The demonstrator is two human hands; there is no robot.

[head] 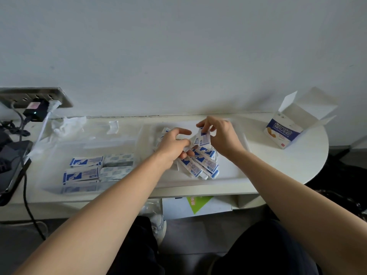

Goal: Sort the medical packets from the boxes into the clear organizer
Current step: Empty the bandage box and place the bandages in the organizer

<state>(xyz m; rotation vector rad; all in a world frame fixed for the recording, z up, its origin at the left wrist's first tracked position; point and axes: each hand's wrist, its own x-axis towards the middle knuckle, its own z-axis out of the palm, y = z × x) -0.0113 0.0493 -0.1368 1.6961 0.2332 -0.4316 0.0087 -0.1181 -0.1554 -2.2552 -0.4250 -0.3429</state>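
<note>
A clear organizer (pixel 49 155) lies on the white table (pixel 288 155), left of centre. Sorted blue-and-white packets (pixel 83 169) fill its near compartments. My left hand (pixel 174 143) grips a fanned bundle of blue-and-white packets (pixel 204 165) over the organizer's right end. My right hand (pixel 218 133) pinches the top of one packet (pixel 203 139) at the upper end of that bundle. An opened white-and-blue box (pixel 284 132) stands at the table's right, flaps up.
A crumpled clear wrapper (pixel 67 124) lies at the back left. A wall socket with a black adapter (pixel 35 110) and cables sits far left, beside a dark device (pixel 12 165). Below the table edge lies a white-and-green carton (pixel 196 205).
</note>
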